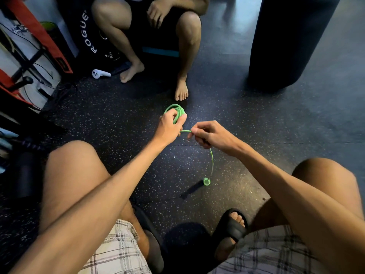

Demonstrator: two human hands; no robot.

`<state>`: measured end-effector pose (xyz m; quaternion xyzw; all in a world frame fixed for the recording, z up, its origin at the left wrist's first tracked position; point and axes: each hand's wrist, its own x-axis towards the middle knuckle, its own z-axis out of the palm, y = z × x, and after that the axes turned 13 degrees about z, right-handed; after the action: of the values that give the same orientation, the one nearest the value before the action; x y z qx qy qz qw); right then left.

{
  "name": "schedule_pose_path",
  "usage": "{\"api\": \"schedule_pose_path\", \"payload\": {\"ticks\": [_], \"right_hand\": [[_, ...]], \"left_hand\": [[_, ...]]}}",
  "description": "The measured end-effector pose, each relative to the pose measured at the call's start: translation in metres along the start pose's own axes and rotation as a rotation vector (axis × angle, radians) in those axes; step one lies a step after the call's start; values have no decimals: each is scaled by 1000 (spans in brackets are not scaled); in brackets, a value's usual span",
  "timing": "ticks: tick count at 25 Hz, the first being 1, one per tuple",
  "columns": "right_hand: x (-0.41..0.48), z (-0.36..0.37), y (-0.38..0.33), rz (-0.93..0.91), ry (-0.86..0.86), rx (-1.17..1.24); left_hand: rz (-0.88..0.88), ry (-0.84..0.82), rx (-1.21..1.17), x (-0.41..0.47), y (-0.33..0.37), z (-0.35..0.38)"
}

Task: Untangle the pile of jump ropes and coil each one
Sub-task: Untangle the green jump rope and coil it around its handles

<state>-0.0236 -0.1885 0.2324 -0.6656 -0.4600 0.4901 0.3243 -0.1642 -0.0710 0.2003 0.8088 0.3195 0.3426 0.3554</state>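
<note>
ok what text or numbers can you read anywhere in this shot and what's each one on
"ROGUE": white letters running up the black weight plate leaning at upper left.
"5 Kg", roughly: small white marks lower on the same plate, too blurred to be sure.
Orange frame at left: a small dark label, unreadable.
Nothing else carries readable text.

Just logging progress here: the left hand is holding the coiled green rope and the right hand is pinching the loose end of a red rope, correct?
Not quite. The head view shows the strand pinched in the right hand is green, not red; it is the same green rope whose coil the left hand holds, trailing down to its handle on the floor.
</note>
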Motion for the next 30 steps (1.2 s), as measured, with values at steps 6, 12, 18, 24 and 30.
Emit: {"api": "schedule_pose_path", "payload": {"ticks": [6,12,18,24,30], "right_hand": [[4,-7,-6,-16,230,131],[9,-7,-5,16,333,182],[14,-13,0,67,408,158],[14,-13,11,309,187,343],[2,1,17,472,-103,64]], "left_hand": [[-205,-452,-299,-6,16,1],[-358,-621,-675,-9,28,-2],[-425,-581,-1104,-3,26,-8],[-454,-214,-1431,9,27,-15],[-483,198,-1446,19,22,-19]]}}
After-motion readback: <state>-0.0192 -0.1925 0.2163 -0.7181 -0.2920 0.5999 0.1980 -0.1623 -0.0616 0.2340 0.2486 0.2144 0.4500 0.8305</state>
